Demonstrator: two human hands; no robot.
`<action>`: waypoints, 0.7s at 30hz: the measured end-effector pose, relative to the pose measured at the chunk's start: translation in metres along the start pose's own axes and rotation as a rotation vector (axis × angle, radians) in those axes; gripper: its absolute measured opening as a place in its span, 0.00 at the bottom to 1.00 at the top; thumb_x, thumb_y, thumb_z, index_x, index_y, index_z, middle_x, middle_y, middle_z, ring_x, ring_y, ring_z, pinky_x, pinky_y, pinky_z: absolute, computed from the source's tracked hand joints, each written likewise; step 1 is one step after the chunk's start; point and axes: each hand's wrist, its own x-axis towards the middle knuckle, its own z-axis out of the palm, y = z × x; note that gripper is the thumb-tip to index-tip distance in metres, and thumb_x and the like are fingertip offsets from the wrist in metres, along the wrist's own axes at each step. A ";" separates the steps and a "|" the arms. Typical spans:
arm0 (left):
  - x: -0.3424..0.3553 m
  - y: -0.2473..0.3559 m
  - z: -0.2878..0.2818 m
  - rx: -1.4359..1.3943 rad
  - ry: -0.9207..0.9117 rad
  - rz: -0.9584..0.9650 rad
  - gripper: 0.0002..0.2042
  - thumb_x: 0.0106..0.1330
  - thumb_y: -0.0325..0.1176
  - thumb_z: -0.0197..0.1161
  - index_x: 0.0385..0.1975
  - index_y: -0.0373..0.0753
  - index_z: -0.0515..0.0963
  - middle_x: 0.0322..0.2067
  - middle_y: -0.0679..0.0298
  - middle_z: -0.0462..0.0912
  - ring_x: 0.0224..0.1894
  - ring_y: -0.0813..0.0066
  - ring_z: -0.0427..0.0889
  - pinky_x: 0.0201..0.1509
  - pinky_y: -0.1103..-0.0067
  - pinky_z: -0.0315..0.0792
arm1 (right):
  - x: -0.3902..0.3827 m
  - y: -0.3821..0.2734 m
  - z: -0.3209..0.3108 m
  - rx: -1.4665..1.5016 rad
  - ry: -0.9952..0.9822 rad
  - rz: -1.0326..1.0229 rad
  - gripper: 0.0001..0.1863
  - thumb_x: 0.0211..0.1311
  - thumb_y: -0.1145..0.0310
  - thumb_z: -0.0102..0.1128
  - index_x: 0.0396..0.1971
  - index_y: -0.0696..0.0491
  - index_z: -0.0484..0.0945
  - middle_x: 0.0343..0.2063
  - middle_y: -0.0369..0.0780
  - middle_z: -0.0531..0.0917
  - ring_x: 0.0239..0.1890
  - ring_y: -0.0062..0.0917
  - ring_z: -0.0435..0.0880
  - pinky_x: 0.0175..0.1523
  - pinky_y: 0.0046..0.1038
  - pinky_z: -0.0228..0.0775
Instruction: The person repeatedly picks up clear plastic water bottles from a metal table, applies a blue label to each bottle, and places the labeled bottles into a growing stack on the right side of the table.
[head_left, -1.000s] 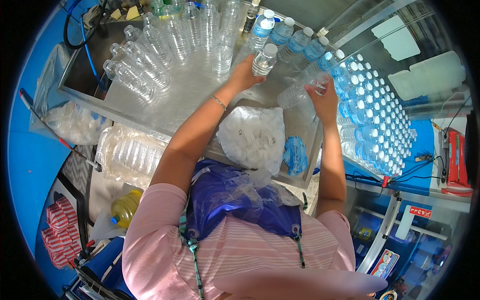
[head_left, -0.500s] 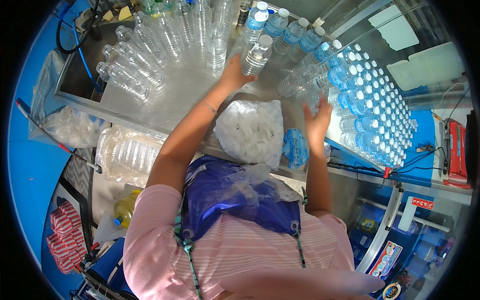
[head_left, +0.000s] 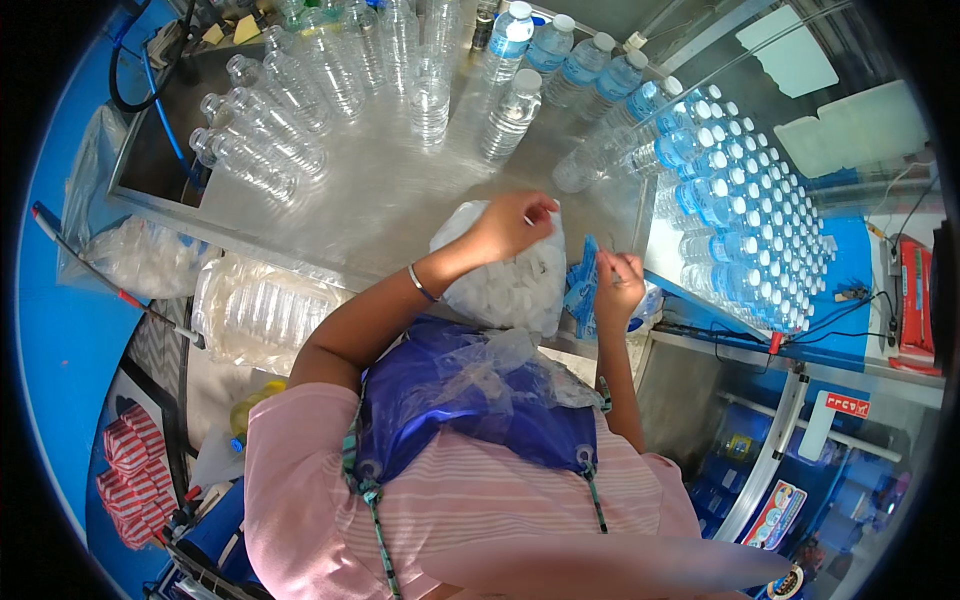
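My left hand hovers over a clear bag of white bottle caps, its fingers curled in a pinch; what they hold, if anything, is hidden. To its right, my right hand is closed at the edge of a bunch of blue plastic labels, with a label at its fingertips. Beyond the bag, a capped bottle without a label stands on the metal counter. Another clear bottle stands to the right of it, and an uncapped bottle to the left.
Several uncapped clear bottles line the left and back. Labelled bottles stand at the back right, and a dense group of labelled, capped bottles fills the right side. A dark sink lies at the far left.
My left hand has let go of the unlabelled capped bottle and come back over the caps bag. My right hand has moved down from near the clear bottle to the blue labels and closed.
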 end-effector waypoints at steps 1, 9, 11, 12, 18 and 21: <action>-0.004 0.001 0.010 -0.107 -0.031 0.057 0.13 0.65 0.27 0.58 0.48 0.33 0.77 0.37 0.62 0.82 0.37 0.77 0.81 0.44 0.78 0.76 | 0.009 -0.014 -0.001 0.132 0.005 0.004 0.09 0.52 0.72 0.70 0.35 0.52 0.86 0.27 0.38 0.76 0.32 0.25 0.75 0.37 0.27 0.66; 0.002 -0.002 -0.010 -0.572 -0.086 -0.202 0.13 0.69 0.30 0.59 0.50 0.33 0.76 0.39 0.63 0.83 0.37 0.79 0.82 0.43 0.80 0.78 | 0.062 -0.079 0.044 0.453 -0.301 0.208 0.08 0.55 0.71 0.70 0.32 0.56 0.79 0.23 0.30 0.76 0.26 0.15 0.71 0.32 0.19 0.65; 0.002 0.004 -0.032 -0.321 0.000 -0.208 0.16 0.65 0.32 0.64 0.50 0.32 0.77 0.37 0.63 0.84 0.35 0.79 0.82 0.41 0.80 0.78 | 0.074 -0.079 0.054 0.573 -0.436 0.273 0.08 0.56 0.71 0.69 0.29 0.56 0.78 0.20 0.28 0.75 0.23 0.13 0.70 0.30 0.19 0.64; 0.003 0.009 -0.042 -0.195 0.046 -0.211 0.18 0.62 0.32 0.67 0.50 0.32 0.77 0.36 0.63 0.84 0.34 0.79 0.82 0.41 0.80 0.78 | 0.080 -0.081 0.057 0.598 -0.454 0.283 0.08 0.56 0.71 0.69 0.29 0.56 0.78 0.19 0.27 0.74 0.23 0.12 0.70 0.30 0.18 0.64; 0.018 0.031 -0.071 0.075 0.550 0.195 0.29 0.50 0.39 0.75 0.51 0.34 0.75 0.44 0.52 0.81 0.40 0.64 0.83 0.44 0.72 0.77 | 0.142 -0.115 0.050 0.261 -0.197 -0.163 0.06 0.60 0.70 0.64 0.34 0.54 0.78 0.28 0.34 0.79 0.26 0.19 0.76 0.30 0.22 0.66; 0.045 0.031 -0.084 0.275 0.607 0.334 0.35 0.49 0.38 0.75 0.58 0.36 0.69 0.50 0.52 0.77 0.49 0.57 0.79 0.52 0.68 0.73 | 0.188 -0.139 0.052 0.022 -0.233 -0.589 0.08 0.59 0.69 0.62 0.38 0.51 0.78 0.36 0.40 0.79 0.30 0.31 0.80 0.33 0.30 0.70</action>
